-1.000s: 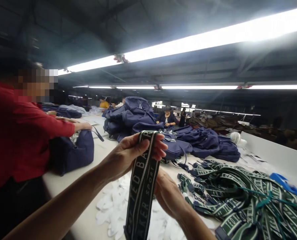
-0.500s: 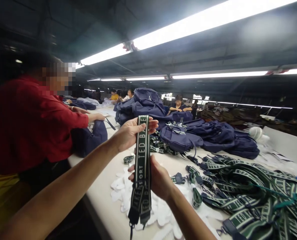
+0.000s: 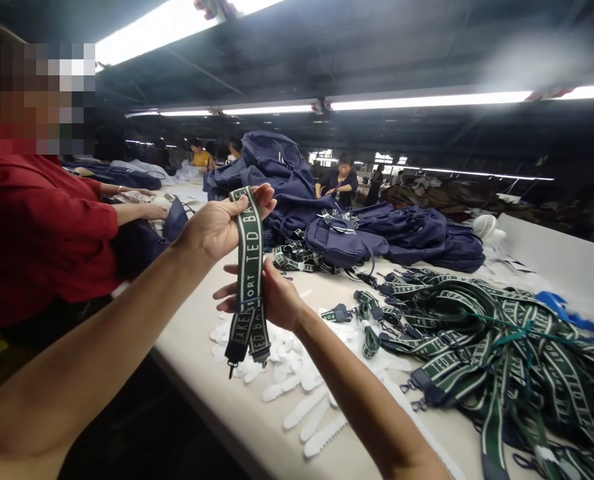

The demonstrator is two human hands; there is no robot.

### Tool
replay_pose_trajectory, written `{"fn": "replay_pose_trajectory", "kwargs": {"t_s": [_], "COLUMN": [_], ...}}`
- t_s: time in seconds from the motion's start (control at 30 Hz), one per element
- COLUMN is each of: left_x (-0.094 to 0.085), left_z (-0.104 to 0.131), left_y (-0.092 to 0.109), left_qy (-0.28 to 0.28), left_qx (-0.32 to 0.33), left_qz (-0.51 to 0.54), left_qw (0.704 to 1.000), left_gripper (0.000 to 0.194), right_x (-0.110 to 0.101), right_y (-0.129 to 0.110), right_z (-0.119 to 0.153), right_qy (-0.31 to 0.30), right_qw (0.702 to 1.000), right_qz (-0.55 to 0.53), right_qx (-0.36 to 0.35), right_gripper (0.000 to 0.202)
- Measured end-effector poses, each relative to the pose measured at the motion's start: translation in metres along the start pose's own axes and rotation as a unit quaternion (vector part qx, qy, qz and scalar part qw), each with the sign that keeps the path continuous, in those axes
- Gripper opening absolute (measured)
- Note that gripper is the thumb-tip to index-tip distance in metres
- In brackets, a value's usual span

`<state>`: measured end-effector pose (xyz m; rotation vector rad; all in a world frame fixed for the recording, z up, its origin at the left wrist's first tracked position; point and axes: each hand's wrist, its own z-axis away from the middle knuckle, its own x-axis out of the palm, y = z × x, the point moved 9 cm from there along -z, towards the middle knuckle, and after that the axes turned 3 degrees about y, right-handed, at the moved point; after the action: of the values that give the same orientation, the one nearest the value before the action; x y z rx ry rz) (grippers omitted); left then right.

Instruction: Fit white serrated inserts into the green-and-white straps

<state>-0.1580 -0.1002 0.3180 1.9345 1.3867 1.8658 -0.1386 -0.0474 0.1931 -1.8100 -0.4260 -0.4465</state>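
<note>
A folded green strap (image 3: 251, 257) with white lettering hangs in front of me, its dark ends and metal hooks pointing down. My left hand (image 3: 221, 223) grips its upper end, thumb pressed on the front and fingers behind. Lower down, my right hand (image 3: 279, 297) is beside and behind the strap, fingers spread and the thumb up near its edge. A band circles the strap near its lower part. Under it, many white notched pieces (image 3: 301, 373) lie on the pale table (image 3: 197, 333).
A large pile of green straps (image 3: 507, 333) covers the table's right side. Navy bags (image 3: 281, 173) are heaped behind. At the left, a person in a red sleeve (image 3: 77, 213) handles a navy bag. A small white fan (image 3: 484, 228) stands at the back right.
The view has shifted, so the bags and straps appear farther up and left. My hands and the strap also appear up and left. The person's hands at the left have moved on the bag.
</note>
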Motion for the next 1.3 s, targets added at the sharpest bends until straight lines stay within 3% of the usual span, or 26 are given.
{"fn": "replay_pose_trajectory", "kwargs": {"t_s": [0.17, 0.3, 0.43, 0.63, 0.73, 0.83, 0.9, 0.93, 1.0, 1.07, 1.13, 1.17, 1.2, 1.3], "left_x": [0.0, 0.001, 0.005, 0.024, 0.03, 0.024, 0.012, 0.002, -0.021, -0.037, -0.037, -0.03, -0.019, 0.0], "left_z": [0.01, 0.023, 0.031, 0.04, 0.044, 0.043, 0.037, 0.034, 0.033, 0.042, 0.065, 0.08, 0.098, 0.145], "left_y": [-0.01, -0.014, -0.014, 0.004, 0.016, 0.031, 0.032, 0.029, 0.026, 0.035, 0.046, 0.046, 0.035, -0.01], "left_qy": [0.033, -0.006, -0.056, -0.14, -0.15, -0.134, -0.119, -0.113, -0.098, -0.064, -0.056, -0.081, -0.147, -0.319], "left_qx": [-0.004, 0.031, 0.062, 0.118, 0.144, 0.167, 0.136, 0.103, 0.05, 0.071, 0.143, 0.166, 0.163, 0.068], "left_qz": [0.025, -0.02, -0.038, -0.086, -0.121, -0.171, -0.296, -0.374, -0.502, -0.554, -0.575, -0.578, -0.587, -0.62], "left_qw": [0.999, 0.999, 0.996, 0.979, 0.971, 0.962, 0.938, 0.915, 0.858, 0.827, 0.804, 0.795, 0.779, 0.713], "left_gripper": [0.029, 0.029, 0.031, 0.027, 0.025, 0.026, 0.019, 0.014, 0.024, 0.027, 0.011, 0.028, 0.05, 0.081], "right_x": [-0.015, -0.034, -0.03, 0.003, 0.015, 0.022, 0.031, 0.036, 0.048, 0.055, 0.059, 0.06, 0.061, 0.07], "right_y": [-0.002, -0.012, -0.03, -0.036, -0.03, -0.017, -0.011, -0.01, -0.007, -0.006, -0.006, -0.007, -0.009, -0.015], "right_z": [-0.003, -0.005, -0.001, 0.02, 0.036, 0.052, 0.064, 0.07, 0.082, 0.094, 0.102, 0.105, 0.106, 0.105], "right_qy": [0.056, 0.154, 0.208, 0.148, 0.114, 0.105, 0.095, 0.084, 0.05, 0.029, 0.018, 0.014, 0.009, -0.014], "right_qw": [0.998, 0.987, 0.972, 0.982, 0.98, 0.979, 0.981, 0.983, 0.988, 0.994, 0.998, 0.999, 0.999, 1.0], "right_qz": [-0.017, -0.019, -0.015, 0.051, 0.127, 0.158, 0.157, 0.154, 0.137, 0.101, 0.064, 0.05, 0.039, 0.008], "right_qx": [-0.009, -0.051, -0.112, -0.107, -0.101, -0.073, -0.061, -0.056, -0.039, -0.017, -0.003, 0.0, 0.0, 0.006], "right_gripper": [0.062, 0.05, 0.042, 0.059, 0.05, 0.042, 0.042, 0.041, 0.038, 0.033, 0.029, 0.028, 0.027, 0.027]}}
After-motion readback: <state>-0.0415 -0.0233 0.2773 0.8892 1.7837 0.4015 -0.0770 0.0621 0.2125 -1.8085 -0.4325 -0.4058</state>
